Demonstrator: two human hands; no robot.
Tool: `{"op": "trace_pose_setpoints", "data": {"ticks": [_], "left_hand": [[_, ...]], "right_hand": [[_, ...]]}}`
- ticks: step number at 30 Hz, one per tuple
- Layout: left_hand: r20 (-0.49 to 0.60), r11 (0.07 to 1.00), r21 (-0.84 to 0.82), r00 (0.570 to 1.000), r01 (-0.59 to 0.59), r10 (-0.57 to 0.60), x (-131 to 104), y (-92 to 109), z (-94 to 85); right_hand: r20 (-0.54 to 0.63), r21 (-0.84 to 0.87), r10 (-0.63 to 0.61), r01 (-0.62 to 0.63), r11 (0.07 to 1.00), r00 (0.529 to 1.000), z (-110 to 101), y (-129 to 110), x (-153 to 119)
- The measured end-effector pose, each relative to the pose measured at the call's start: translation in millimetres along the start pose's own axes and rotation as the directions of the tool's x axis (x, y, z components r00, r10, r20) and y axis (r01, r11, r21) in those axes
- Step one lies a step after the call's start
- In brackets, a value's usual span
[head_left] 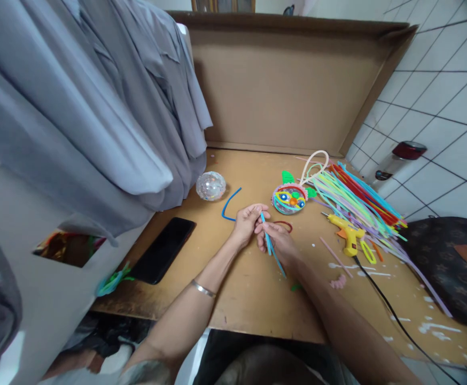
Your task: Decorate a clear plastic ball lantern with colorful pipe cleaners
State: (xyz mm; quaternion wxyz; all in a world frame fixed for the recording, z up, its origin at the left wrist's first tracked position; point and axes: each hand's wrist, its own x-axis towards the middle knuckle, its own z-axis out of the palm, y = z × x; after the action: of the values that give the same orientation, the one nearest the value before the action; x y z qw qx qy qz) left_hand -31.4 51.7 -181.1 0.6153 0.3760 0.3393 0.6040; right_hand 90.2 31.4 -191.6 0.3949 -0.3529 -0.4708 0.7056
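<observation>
A light blue pipe cleaner (268, 243), folded over on itself, is held between my two hands above the middle of the table. My left hand (249, 222) pinches its upper end. Lower down, my right hand (277, 238) closes its fingers around the same piece, and the loose ends hang below. Just beyond my left hand lies a bent dark blue pipe cleaner (226, 206). Partly behind my right hand is a dark red curved pipe cleaner (285, 224). A clear, glittery ball (211, 186) sits to the left, and a decorated ball with green ears (289, 199) stands to the right.
Bundled colourful pipe cleaners (357, 195) lie at the right beside a yellow glue gun (348, 233) with a trailing black cord. A black phone (164, 250) rests at the left. A dark bag (450, 267) and a bottle (399, 160) stand at the right edge. Grey cloth (137, 107) hangs at the left.
</observation>
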Motion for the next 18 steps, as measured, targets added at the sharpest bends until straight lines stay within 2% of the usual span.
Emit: {"op": "trace_pose_setpoints", "data": {"ticks": [9,14,18], "left_hand": [[-0.062,0.998,0.041,0.997,-0.04,0.042,-0.1,-5.6,1.9],[-0.177,0.995,0.003,0.98,-0.096,0.095,5.4,-7.5,-2.8],[-0.305,0.988,-0.073,0.947,-0.133,0.105,12.5,0.7,-11.7]], "right_hand": [[0.013,-0.039,-0.02,0.021,0.999,1.0,-1.2,0.5,-0.6],[0.076,-0.019,0.007,-0.006,1.0,0.997,-2.5,0.4,0.6],[0.146,0.004,0.048,-0.049,0.999,0.988,-0.1,1.6,-1.4]]}}
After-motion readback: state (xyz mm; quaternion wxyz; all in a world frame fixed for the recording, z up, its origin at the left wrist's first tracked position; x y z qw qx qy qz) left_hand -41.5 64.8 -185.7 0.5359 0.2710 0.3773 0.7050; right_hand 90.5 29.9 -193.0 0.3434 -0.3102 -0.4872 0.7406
